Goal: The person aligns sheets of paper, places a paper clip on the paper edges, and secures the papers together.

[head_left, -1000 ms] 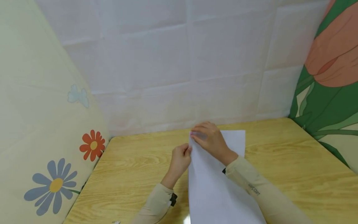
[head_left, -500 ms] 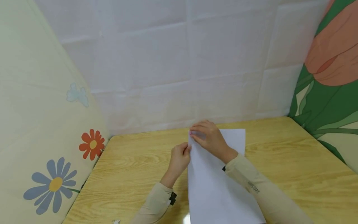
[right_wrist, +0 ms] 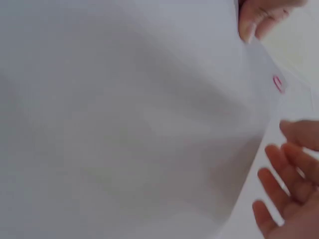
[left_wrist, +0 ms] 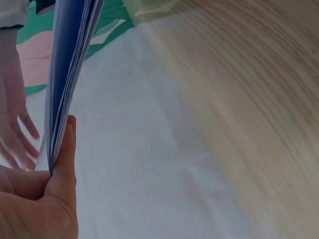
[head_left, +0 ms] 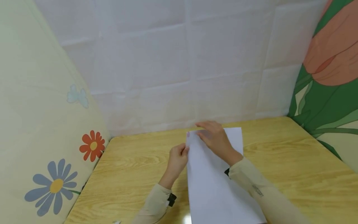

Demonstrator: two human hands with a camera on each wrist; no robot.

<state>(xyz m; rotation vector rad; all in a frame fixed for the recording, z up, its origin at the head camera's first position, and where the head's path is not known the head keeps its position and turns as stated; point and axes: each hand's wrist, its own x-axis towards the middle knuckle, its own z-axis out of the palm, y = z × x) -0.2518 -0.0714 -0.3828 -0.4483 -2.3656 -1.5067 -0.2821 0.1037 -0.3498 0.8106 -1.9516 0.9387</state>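
Note:
Several white paper sheets [head_left: 208, 183] stand upright above the table, seen edge-on as thin layers [left_wrist: 67, 84] in the left wrist view. My left hand [head_left: 176, 160] pinches their left edge between thumb and fingers. Near the upper left corner sits a small pink loop, which looks like a paper clip [right_wrist: 278, 83]. To the right of that corner is my right hand [head_left: 216, 141], in front of the sheets. Its fingers are spread and relaxed, holding nothing, as the right wrist view shows. The sheets' lower end runs out of the head view.
A wood-grain table [head_left: 134, 174] lies under the hands. Behind it hangs a creased white cloth [head_left: 156, 62]. Flower-printed panels stand on the left [head_left: 33, 124] and right [head_left: 332, 102]. A small whitish scrap [head_left: 117, 222] shows at the bottom edge.
My right hand has let go of the pink clip at the corner and moved slightly right, its fingers opening. The sheets shifted a little left with my left hand, which keeps its pinch.

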